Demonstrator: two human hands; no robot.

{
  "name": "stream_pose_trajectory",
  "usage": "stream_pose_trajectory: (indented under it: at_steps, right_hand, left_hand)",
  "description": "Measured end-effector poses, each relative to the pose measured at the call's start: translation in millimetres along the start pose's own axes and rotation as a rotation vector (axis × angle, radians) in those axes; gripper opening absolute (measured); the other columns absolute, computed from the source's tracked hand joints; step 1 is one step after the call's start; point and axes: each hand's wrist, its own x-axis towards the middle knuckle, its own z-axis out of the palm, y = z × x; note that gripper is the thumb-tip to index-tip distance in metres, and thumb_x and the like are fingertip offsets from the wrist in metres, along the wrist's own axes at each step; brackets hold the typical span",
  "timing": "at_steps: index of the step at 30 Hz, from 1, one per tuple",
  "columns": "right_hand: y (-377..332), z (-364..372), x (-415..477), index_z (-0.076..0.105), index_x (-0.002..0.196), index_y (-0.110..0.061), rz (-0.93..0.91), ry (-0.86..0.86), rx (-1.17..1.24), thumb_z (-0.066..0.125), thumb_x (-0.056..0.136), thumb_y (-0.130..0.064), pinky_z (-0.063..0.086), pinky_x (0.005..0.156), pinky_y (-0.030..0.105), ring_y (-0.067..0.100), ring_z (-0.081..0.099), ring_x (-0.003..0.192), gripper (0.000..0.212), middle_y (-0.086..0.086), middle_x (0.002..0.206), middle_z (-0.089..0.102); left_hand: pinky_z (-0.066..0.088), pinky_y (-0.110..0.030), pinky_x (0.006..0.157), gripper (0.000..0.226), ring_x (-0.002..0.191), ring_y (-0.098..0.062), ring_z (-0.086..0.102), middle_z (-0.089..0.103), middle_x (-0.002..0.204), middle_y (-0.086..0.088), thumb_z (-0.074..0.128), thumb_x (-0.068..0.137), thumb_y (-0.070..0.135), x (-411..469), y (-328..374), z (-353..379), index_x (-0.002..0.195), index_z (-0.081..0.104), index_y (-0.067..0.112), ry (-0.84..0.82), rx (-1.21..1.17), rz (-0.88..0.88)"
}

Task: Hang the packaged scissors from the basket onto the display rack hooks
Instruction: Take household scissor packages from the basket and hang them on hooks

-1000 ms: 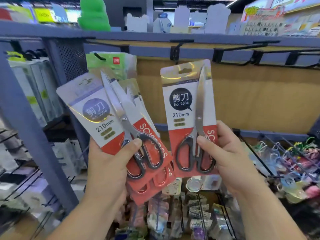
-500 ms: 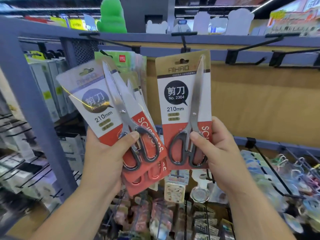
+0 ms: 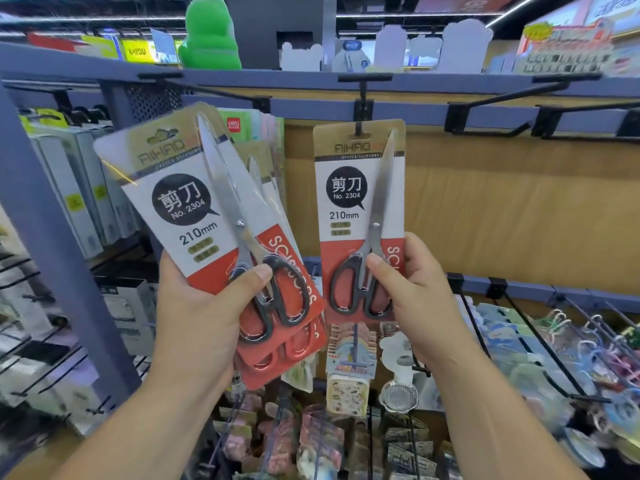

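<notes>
Hands [image 3: 197, 323] [image 3: 415, 296] tight around scissors packs [image 3: 349, 206]

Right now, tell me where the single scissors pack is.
Head view, centre: the single scissors pack is held upright by the right hand, its hang hole at the black hook, right of the stack in the left hand.

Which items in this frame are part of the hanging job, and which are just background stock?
Part of the job: right hand; single scissors pack it holds up to the hook; left hand gripping the stack of scissors packs.
Just there: green plush toy up top; white boxes at left; hanging trinkets below.
</notes>
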Motion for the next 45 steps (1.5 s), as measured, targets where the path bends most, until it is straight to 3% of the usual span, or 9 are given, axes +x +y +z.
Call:
stream_pose_trajectory:
  at_steps: [6, 14, 20, 25, 28, 32, 37, 41, 45]
  right_hand:
    - [14.7, 13.4, 45.6, 0.060, 0.108, -0.029, 0.066, 0.078, -0.128, 0.060, 0.105, -0.030, 0.057, 0.081, 0.037, 0.016, 0.069, 0.095, 0.003, -0.006, 0.100, 0.072]
    - [20.8, 29.2, 88.3, 0.051, 0.122, -0.024, 0.182, 0.109, -0.180, 0.053, 0.109, -0.032, 0.046, 0.062, 0.025, 0.005, 0.062, 0.090, 0.015, -0.012, 0.104, 0.063]
    - [24.8, 24.6, 91.9, 0.050, 0.126, -0.022, 0.205, 0.121, -0.188, 0.056, 0.107, -0.035, 0.050, 0.067, 0.027, 0.017, 0.067, 0.105, 0.024, -0.006, 0.112, 0.066]
    - [11.9, 19.9, 63.3, 0.035, 0.152, -0.035, 0.164, 0.285, -0.270, 0.063, 0.099, -0.050, 0.048, 0.110, 0.048, 0.018, 0.049, 0.133, 0.061, -0.001, 0.154, 0.042]
    - [-12.6, 30.6, 15.5, 0.049, 0.134, -0.042, 0.073, 0.168, -0.103, 0.063, 0.096, -0.054, 0.054, 0.103, 0.040, -0.002, 0.059, 0.116, 0.042, -0.013, 0.137, 0.056]
    - [-28.8, 45.3, -43.2, 0.053, 0.124, -0.052, 0.006, -0.058, -0.093, 0.086, 0.063, -0.066, 0.058, 0.088, 0.027, -0.003, 0.066, 0.111, 0.070, -0.023, 0.126, 0.062]
    - [-22.9, 39.8, -55.0, 0.061, 0.119, -0.044, -0.012, -0.066, -0.090, 0.098, 0.068, -0.026, 0.057, 0.082, 0.019, 0.001, 0.071, 0.102, 0.066, -0.026, 0.112, 0.071]
    - [-18.0, 35.0, -61.6, 0.068, 0.119, -0.036, 0.025, -0.034, -0.002, 0.092, 0.076, -0.019, 0.057, 0.081, 0.018, 0.000, 0.073, 0.098, 0.052, -0.024, 0.109, 0.075]
    - [-9.6, 31.6, -66.4, 0.075, 0.108, -0.028, 0.097, 0.037, 0.132, 0.087, 0.070, -0.033, 0.062, 0.080, 0.034, 0.014, 0.078, 0.093, 0.040, -0.007, 0.102, 0.080]
  left_hand:
    - [0.064, -0.035, 0.081, 0.058, 0.106, -0.018, 0.076, 0.078, 0.115, 0.005, 0.075, 0.085, -0.009, 2.5, 2.5, -2.8, 0.130, 0.058, 0.023, -0.015, -0.016, -0.042]
    - [0.064, -0.043, 0.084, 0.069, 0.112, -0.029, 0.075, 0.076, 0.124, -0.006, 0.079, 0.074, 0.001, 1.2, 3.8, -5.7, 0.138, 0.058, 0.017, -0.047, -0.089, -0.090]
    - [0.064, -0.042, 0.081, 0.067, 0.108, -0.028, 0.076, 0.078, 0.119, -0.004, 0.077, 0.069, 0.007, -6.2, 6.1, -2.4, 0.132, 0.061, 0.020, -0.102, -0.111, -0.111]
    - [0.066, -0.044, 0.076, 0.066, 0.103, -0.034, 0.077, 0.078, 0.117, -0.010, 0.078, 0.070, -0.002, -15.1, 7.1, 4.1, 0.132, 0.062, 0.018, -0.140, -0.172, -0.188]
    - [0.066, -0.047, 0.079, 0.065, 0.103, -0.035, 0.077, 0.078, 0.117, -0.012, 0.075, 0.070, -0.003, -17.8, 7.0, 9.0, 0.130, 0.064, 0.018, -0.173, -0.185, -0.207]
    - [0.065, -0.047, 0.084, 0.063, 0.106, -0.036, 0.076, 0.078, 0.117, -0.015, 0.074, 0.072, -0.006, -22.5, 6.2, 20.4, 0.131, 0.064, 0.012, -0.169, -0.200, -0.215]
    - [0.065, -0.051, 0.081, 0.058, 0.103, -0.037, 0.077, 0.078, 0.116, -0.016, 0.070, 0.080, -0.011, -32.5, 3.2, 30.1, 0.132, 0.063, 0.014, -0.164, -0.213, -0.282]
    - [0.065, -0.048, 0.083, 0.065, 0.101, -0.035, 0.077, 0.078, 0.117, -0.016, 0.078, 0.069, 0.004, -38.5, 0.6, 33.7, 0.131, 0.062, 0.013, -0.138, -0.230, -0.336]
    - [0.065, -0.044, 0.078, 0.068, 0.102, -0.033, 0.078, 0.077, 0.117, -0.015, 0.083, 0.064, 0.011, -44.8, -2.2, 32.1, 0.128, 0.060, 0.017, -0.114, -0.264, -0.423]
